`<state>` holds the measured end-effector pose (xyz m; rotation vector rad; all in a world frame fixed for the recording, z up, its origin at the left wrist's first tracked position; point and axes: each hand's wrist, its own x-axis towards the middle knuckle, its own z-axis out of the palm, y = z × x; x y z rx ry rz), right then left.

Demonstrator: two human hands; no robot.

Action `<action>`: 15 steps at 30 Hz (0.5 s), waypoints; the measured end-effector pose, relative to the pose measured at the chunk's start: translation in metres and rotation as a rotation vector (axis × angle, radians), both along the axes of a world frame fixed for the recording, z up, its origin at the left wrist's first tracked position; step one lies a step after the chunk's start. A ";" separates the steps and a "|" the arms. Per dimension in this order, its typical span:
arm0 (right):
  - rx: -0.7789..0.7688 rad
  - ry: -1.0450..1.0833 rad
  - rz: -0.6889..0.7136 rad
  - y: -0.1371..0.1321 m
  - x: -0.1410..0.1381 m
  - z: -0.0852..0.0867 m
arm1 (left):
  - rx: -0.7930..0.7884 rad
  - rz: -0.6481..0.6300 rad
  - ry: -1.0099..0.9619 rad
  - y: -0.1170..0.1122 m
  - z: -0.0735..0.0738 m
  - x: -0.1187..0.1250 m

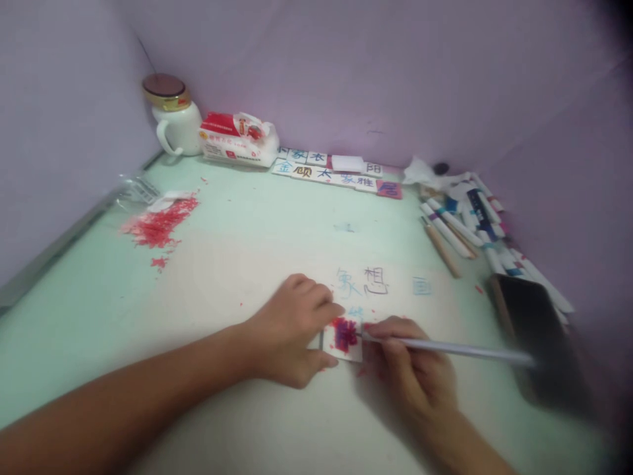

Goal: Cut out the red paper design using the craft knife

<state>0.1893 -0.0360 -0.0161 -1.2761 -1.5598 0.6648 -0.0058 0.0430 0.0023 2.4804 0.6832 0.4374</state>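
Observation:
Between the thumb and fingers of my left hand (297, 330), a small white square block (352, 353) is held against the paper. A red patch with a dark purple character covers much of its face. My right hand (415, 363) grips a slim silver-grey pen-like tool (459, 348) near its tip, its long shaft pointing right. The thin tip meets or hovers just over the block's right side; I cannot tell which. Red crumbs lie around the block. Just beyond it, handwritten blue and purple characters (376, 282) show on the pale paper sheet (237, 284).
Red shavings (161, 224) are heaped at left near a clear plastic wrapper (136, 191). At the back stand a white mug (180, 128), a tissue pack (237, 140) and rows of lettered tiles (324, 174). Markers (448, 227) and a dark phone (534, 330) lie at right.

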 end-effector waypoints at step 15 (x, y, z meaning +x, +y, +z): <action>0.009 0.017 -0.016 0.000 -0.003 -0.002 | -0.008 0.006 0.000 0.000 0.001 0.000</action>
